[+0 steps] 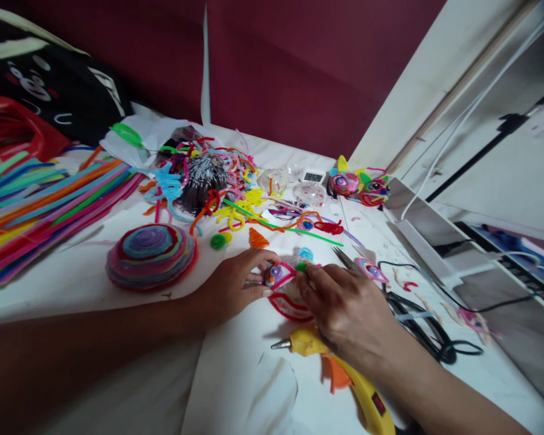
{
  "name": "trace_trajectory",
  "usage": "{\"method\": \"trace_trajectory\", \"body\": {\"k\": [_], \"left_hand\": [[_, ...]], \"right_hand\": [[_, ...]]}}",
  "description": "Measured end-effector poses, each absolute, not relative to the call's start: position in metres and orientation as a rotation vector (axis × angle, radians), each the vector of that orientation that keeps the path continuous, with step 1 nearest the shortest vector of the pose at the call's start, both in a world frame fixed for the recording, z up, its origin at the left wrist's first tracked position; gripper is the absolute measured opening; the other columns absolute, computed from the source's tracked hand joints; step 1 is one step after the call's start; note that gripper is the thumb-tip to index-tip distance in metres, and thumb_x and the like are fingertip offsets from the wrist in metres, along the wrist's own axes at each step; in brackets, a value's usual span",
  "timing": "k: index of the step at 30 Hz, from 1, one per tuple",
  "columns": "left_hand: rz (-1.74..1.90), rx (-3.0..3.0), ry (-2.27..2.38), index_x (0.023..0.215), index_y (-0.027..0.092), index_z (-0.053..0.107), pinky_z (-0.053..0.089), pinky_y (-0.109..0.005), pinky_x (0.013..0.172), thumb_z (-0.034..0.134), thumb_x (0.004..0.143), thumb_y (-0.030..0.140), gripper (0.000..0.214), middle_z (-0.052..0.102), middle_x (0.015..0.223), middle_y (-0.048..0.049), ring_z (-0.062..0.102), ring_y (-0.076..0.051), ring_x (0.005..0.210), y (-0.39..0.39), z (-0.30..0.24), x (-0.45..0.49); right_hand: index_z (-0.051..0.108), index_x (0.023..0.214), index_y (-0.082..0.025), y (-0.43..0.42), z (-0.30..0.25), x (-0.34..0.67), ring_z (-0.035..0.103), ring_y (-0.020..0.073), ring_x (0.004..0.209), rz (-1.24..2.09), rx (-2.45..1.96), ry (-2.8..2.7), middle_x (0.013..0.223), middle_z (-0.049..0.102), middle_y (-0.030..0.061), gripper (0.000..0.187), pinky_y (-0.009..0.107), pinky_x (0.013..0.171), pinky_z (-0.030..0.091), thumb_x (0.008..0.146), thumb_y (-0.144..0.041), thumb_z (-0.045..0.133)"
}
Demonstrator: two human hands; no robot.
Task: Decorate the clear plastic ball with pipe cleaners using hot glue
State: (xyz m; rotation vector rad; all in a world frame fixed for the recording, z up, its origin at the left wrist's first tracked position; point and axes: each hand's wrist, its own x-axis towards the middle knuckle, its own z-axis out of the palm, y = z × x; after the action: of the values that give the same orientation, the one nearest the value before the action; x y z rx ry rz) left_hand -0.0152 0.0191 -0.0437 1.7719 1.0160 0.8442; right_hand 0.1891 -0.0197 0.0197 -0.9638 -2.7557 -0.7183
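Note:
My left hand (236, 279) reaches in from the left, its thumb and fingers closed on the edge of an eye-shaped pipe-cleaner piece (277, 275) with a pink outline and a purple centre. Close beside it, my right hand (344, 299) pinches a small green pipe-cleaner piece (301, 266), partly hidden by the fingers. Below the fingertips lies a red-outlined, mouth-shaped piece (290, 307). A light-blue coil (305, 254) sits just behind the hands. Under my right wrist rests a yellow glue gun (308, 342), its metal nozzle pointing left.
A striped coiled disc (150, 257) lies left of my hands. Bundled pipe cleaners (58, 211) and a tangled colourful heap (204, 178) stand farther back. Scissors (344, 258), another eye piece (370, 270), a black cable (439, 296) and a decorated ball-like piece (358, 182) are to the right.

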Motion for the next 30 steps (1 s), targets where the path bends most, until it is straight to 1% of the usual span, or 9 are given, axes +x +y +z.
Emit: {"method": "trace_trajectory", "body": {"k": [5, 11, 16, 23, 30], "left_hand": [[0.833, 1.774, 1.033, 0.113, 0.025, 0.056, 0.055, -0.029, 0.086, 0.06, 0.072, 0.012, 0.043, 0.06, 0.109, -0.002, 0.062, -0.017, 0.101, 0.0186, -0.0422, -0.0136], [0.815, 1.78, 1.051, 0.113, 0.023, 0.056, 0.056, -0.03, 0.087, 0.06, 0.072, 0.012, 0.043, 0.06, 0.112, -0.0029, 0.062, -0.017, 0.1, 0.0186, -0.0385, -0.0138], [0.801, 1.811, 1.064, 0.112, 0.024, 0.057, 0.056, -0.029, 0.086, 0.061, 0.072, 0.013, 0.042, 0.061, 0.109, -0.002, 0.062, -0.017, 0.1, 0.0183, -0.0371, -0.0144], [0.811, 1.807, 1.079, 0.113, 0.024, 0.056, 0.057, -0.032, 0.085, 0.061, 0.071, 0.014, 0.043, 0.061, 0.113, -0.0037, 0.063, -0.019, 0.101, 0.0188, -0.0393, -0.0142], [0.812, 1.816, 1.071, 0.112, 0.024, 0.056, 0.057, -0.031, 0.085, 0.061, 0.071, 0.014, 0.043, 0.061, 0.114, -0.0033, 0.063, -0.018, 0.101, 0.0195, -0.0397, -0.0147]], "right_hand": [[0.071, 0.087, -0.009, -0.0191, 0.0194, 0.1891, 0.062, 0.0255, 0.065, -0.702, -0.954, -2.737, 0.09, 0.072, 0.0173, 0.019, 0.034, 0.05, 0.046, 0.08, -0.008, 0.053], [0.071, 0.088, -0.009, -0.0191, 0.018, 0.1896, 0.062, 0.0255, 0.064, -0.712, -0.944, -2.726, 0.091, 0.072, 0.0166, 0.021, 0.035, 0.048, 0.043, 0.08, -0.007, 0.052], [0.071, 0.09, -0.009, -0.0193, 0.018, 0.1899, 0.061, 0.0243, 0.064, -0.744, -0.957, -2.725, 0.093, 0.072, 0.0167, 0.022, 0.034, 0.049, 0.041, 0.078, -0.007, 0.052], [0.07, 0.089, -0.01, -0.0206, 0.0183, 0.1903, 0.06, 0.024, 0.065, -0.747, -0.968, -2.749, 0.089, 0.071, 0.0152, 0.019, 0.034, 0.05, 0.041, 0.082, -0.009, 0.052], [0.069, 0.09, -0.009, -0.0201, 0.0186, 0.191, 0.059, 0.0246, 0.066, -0.725, -0.968, -2.75, 0.086, 0.069, 0.0156, 0.021, 0.035, 0.051, 0.041, 0.082, -0.007, 0.05]]}}
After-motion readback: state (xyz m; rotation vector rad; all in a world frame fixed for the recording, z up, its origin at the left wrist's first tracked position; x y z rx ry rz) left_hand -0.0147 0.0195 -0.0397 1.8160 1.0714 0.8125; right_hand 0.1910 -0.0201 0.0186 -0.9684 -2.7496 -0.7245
